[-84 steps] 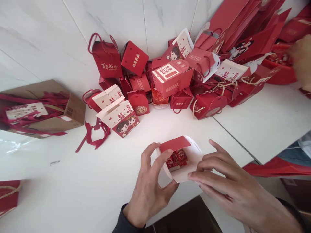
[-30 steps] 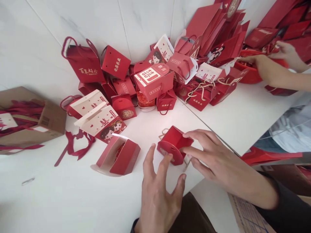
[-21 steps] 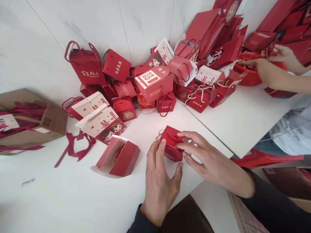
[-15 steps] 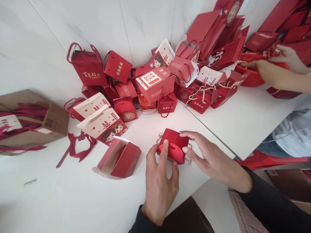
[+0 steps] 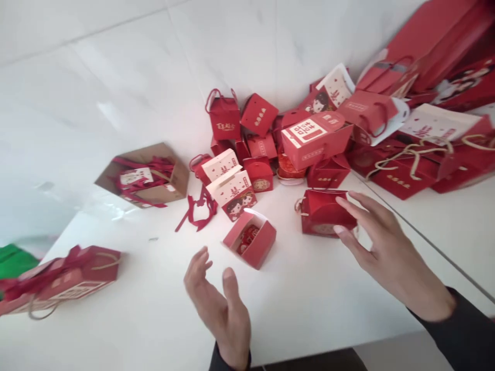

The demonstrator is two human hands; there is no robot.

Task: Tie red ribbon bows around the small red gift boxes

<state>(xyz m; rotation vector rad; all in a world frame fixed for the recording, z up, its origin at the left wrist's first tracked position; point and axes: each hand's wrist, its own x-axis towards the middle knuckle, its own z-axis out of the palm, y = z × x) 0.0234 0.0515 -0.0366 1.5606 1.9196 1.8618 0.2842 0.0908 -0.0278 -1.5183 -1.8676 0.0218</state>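
A dark red gift box (image 5: 323, 215) with a cord loop at its left end sits on the white table. My right hand (image 5: 382, 250) is at that box's right end, thumb and fingers apart; I cannot tell whether the fingertips still touch it. My left hand (image 5: 220, 304) hovers over the table with fingers spread and nothing in it. Just beyond it stands a lighter red box (image 5: 255, 247) with its flaps open and small red-wrapped contents (image 5: 249, 238) inside. Behind this one are cream-topped boxes with cartoon couples (image 5: 234, 196).
Against the wall, red gift boxes (image 5: 317, 141) lie piled up. A cardboard box (image 5: 178, 178) of ribbons stands to the left, a loose ribbon (image 5: 199, 211) beside it. Further left lies a long red box (image 5: 96, 265). A seam (image 5: 429, 242) crosses the table at right.
My view has swung left. My left hand has come off the dark red box and moved left; my right hand's fingers have spread at its end. The box now sits farther back, near the pile.
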